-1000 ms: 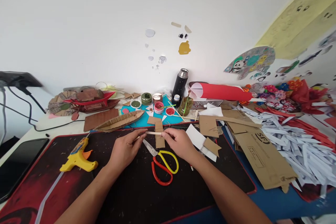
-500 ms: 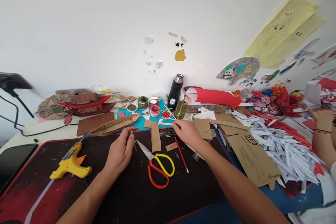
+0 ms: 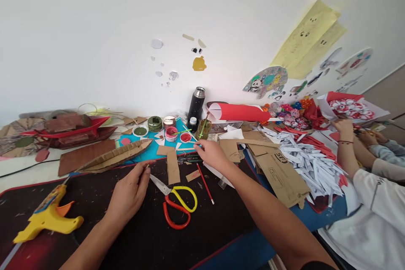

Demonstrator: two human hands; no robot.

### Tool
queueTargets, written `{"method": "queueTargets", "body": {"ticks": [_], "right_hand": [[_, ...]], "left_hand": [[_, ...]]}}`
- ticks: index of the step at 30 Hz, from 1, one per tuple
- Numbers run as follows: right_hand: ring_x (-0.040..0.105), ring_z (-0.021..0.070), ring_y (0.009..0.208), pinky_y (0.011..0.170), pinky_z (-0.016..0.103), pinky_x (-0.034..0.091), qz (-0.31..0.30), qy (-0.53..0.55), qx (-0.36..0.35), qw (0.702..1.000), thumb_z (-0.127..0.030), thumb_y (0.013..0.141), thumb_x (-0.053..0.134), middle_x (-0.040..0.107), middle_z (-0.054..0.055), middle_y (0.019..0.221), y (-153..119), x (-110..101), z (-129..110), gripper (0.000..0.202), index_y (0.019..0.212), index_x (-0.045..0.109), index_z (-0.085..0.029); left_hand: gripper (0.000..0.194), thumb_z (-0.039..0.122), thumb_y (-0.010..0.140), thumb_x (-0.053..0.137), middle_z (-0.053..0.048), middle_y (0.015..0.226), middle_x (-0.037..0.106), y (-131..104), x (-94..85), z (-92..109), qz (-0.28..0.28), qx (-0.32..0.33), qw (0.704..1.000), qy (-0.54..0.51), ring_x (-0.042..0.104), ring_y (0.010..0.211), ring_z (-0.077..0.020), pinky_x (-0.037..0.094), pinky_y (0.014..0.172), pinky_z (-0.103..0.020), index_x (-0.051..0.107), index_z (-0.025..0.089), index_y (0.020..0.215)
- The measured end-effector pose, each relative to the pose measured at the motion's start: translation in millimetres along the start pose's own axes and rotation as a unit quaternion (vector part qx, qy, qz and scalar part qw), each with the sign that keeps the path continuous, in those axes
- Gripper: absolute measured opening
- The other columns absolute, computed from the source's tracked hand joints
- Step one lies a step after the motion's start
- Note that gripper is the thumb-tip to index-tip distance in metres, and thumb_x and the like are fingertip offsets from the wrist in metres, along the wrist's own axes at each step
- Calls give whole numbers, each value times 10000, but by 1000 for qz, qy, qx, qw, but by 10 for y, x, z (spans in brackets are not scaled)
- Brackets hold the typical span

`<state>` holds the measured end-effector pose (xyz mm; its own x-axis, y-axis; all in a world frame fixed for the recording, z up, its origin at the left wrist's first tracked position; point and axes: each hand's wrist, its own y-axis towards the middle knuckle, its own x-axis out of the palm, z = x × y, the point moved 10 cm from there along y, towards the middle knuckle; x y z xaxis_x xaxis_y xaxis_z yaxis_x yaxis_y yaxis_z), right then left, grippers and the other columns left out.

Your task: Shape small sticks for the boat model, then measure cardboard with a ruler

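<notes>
My left hand (image 3: 129, 190) is over the dark mat, left of the scissors (image 3: 174, 202), its thumb and forefinger pinched on something too small to name. Just behind it lies a boat-shaped cardboard piece (image 3: 118, 156). My right hand (image 3: 210, 154) reaches to the edge of the blue sheet (image 3: 128, 154), fingers pinched near a thin white strip; what they hold I cannot make out. Beyond its fingertips stand a red paint pot (image 3: 186, 137) and a jar with a brush (image 3: 204, 130). The scissors lie partly open, with one red and one yellow handle.
A yellow glue gun (image 3: 50, 215) lies at the left. Cardboard pieces (image 3: 278, 168), white paper strips (image 3: 313, 164) and a red pencil (image 3: 205, 183) lie to the right. A black flask (image 3: 196, 103) stands by the wall. Another person's arm (image 3: 346, 156) holds a red-and-white bouquet (image 3: 351, 107).
The view has turned right, so the table things appear further left. More of the person at the right and the bouquet now show. Both my hands remain pinched in nearly the same places.
</notes>
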<state>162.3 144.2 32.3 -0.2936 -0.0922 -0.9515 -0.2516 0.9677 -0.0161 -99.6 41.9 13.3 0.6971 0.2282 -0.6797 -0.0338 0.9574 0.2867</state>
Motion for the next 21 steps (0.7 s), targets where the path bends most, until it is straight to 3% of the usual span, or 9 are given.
{"method": "queueTargets", "body": {"ticks": [11,16,21], "right_hand": [[754,270,1071,852,309,483,27,-78,98,992,-358,1112,492,835,97,1153,-166,-506,986,357,1324,743,-219],[736,312,1150,916,351,498,14,-125,137,983,-363,1097,500,814,166,1214,-92,-521,1353,411,1406,694,-174],[738,322,1132,909,364,508,-18,-144,130,981,-406,1087,525,810,179,1206,-135,-424,1452,382,1301,751,-183]], "left_hand": [[379,493,1039,469,-45,1025,840,3,29,87,-1,37,999,14,803,827,-215,563,691,-228,730,253,1172],[382,492,1018,470,-48,987,837,16,27,79,-1,31,999,22,804,838,-229,577,745,-234,730,247,1153],[359,485,997,479,-46,1008,837,21,49,45,-28,-13,999,34,799,824,-236,560,698,-241,717,253,1132]]}}
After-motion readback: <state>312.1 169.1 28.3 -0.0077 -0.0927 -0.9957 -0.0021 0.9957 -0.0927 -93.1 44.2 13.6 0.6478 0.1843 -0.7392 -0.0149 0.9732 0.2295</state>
